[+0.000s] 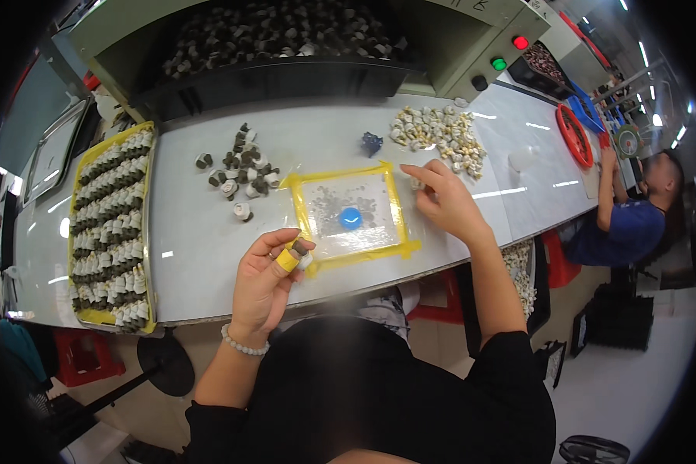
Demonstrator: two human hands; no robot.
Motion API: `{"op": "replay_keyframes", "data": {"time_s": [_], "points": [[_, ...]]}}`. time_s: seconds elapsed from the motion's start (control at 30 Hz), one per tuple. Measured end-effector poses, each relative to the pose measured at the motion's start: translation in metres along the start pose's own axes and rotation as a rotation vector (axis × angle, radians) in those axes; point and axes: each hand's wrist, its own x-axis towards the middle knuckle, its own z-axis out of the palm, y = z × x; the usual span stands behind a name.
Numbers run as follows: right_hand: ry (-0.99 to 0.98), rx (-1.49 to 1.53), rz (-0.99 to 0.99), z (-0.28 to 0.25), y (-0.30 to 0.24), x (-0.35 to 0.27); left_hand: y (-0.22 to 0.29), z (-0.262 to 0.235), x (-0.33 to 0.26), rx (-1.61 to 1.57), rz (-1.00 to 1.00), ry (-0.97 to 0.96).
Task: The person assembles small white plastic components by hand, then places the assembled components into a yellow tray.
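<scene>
Grey bench (209,255) under the head camera carries a yellow-taped clear panel (352,213) between loose piles, which keeps parts within reach of both hands. Left hand (267,278) is curled, thumb and taped finger pinching a small dark-and-white part (301,254) at the panel's corner. Right hand (445,201) rests half-open, fingertips on a pale piece (416,184) (hard to make out) near the cream pile (439,135).
</scene>
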Motion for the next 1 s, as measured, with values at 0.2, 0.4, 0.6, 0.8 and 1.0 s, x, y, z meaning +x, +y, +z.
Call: {"op": "replay_keyframes", "data": {"time_s": [0.2, 0.4, 0.6, 0.8, 1.0], "points": [[-0.024, 0.528, 0.082, 0.021, -0.017, -0.016, -0.020, 0.003, 0.007, -0.247, -0.127, -0.029], [0.106, 0.183, -0.143, 0.022, -0.017, -0.019, -0.022, 0.011, 0.007, -0.205, -0.093, 0.056], [0.118, 0.142, -0.282, 0.019, -0.016, -0.015, -0.026, -0.003, 0.005, -0.202, -0.095, -0.091], [0.088, 0.008, -0.393, 0.018, -0.014, -0.014, -0.027, 0.005, 0.005, -0.148, -0.064, -0.042], [0.042, 0.143, -0.347, 0.016, -0.041, -0.006, -0.031, 0.009, 0.005, -0.089, -0.025, -0.041]]}}
